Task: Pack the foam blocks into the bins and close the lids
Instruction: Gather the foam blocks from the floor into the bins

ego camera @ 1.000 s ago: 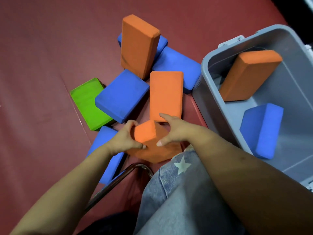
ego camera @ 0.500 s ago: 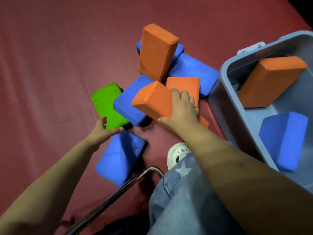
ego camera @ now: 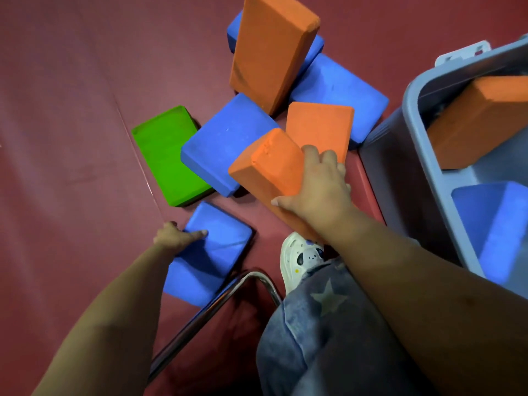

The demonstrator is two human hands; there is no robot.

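— Two blocks are in hand at this moment, yes?

— Yes. The right hand grips the lifted orange rectangular foam block, fingers curled over its far side and thumb on the near side, and holds it tilted above the dark red floor mat. I think it is held so because it must go over the rim of the grey plastic bin, which stands just beside, at the right edge of the mat.

— And the left hand?

— It rests on the near blue flat foam block: the thumb lies on top and the fingers curl round the left edge, probably to take it next.

— How many blocks do you count?

— Outside the bin, three orange, the held one included: one standing orange block leans on the pile, one flat orange block lies behind the hand. Four blue ones, I believe, and one green flat foam block. Inside the bin, one orange block leaning on the wall and one blue block. No lid is closed yet.
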